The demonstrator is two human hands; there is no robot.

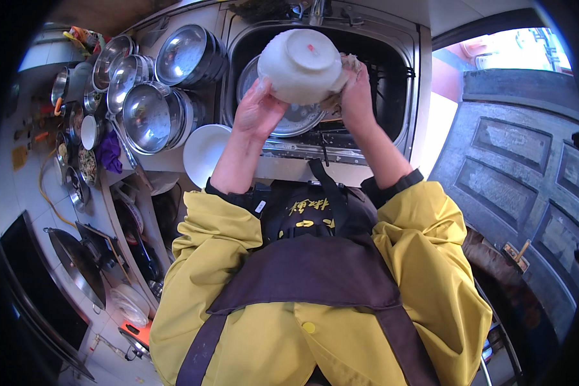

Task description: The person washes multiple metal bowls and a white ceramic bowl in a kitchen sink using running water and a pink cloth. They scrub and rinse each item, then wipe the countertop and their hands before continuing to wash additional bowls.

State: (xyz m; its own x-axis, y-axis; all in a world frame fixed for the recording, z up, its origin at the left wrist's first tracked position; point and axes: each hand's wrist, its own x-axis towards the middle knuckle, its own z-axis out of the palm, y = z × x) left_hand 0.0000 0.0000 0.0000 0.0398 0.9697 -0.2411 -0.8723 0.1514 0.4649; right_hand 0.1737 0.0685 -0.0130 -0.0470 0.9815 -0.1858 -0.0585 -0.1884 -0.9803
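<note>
A white bowl (296,74), its foot turned up toward me and suds on its side, is held above the sink (402,122). My left hand (258,110) is closed on the bowl's lower left edge. Closed at its right edge, my right hand (357,87) also presses a crumpled, pale cloth (351,63) against it. Beneath the bowl a round metal basin (289,125) with foamy water sits in the sink, partly hidden by the bowl and my hands.
Stacked steel bowls (151,116) crowd the counter left of the sink. Another white bowl (206,151) stands at the counter's front edge, close to my left forearm. A faucet (316,11) rises behind the sink. To the right is a grey panelled door (514,145).
</note>
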